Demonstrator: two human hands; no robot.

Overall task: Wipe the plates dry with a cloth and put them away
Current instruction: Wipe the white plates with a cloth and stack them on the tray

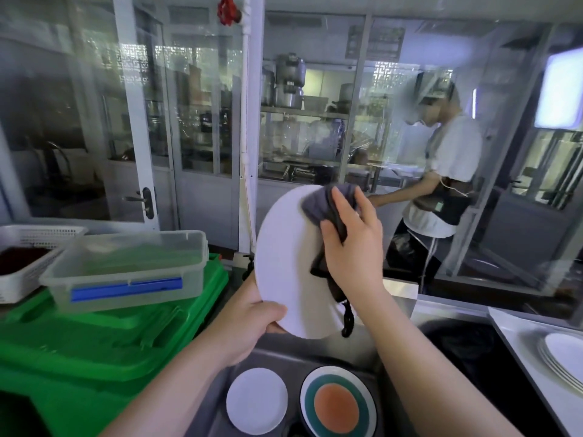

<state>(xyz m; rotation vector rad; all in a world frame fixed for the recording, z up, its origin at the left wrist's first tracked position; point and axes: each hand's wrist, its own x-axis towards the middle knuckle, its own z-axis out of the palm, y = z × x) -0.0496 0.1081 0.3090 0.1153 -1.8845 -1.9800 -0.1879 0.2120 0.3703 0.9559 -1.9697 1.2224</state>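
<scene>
I hold a large white plate upright over the sink. My left hand grips its lower left rim. My right hand presses a dark grey cloth against the plate's upper right face, and the cloth's tail hangs down behind my wrist. Below in the sink lie a small white plate and a plate with an orange centre and green ring. A stack of white plates rests on the counter at the right.
A clear lidded box sits on green crates at the left, beside a white basket. The steel sink lies below. Another person works behind glass partitions at the right.
</scene>
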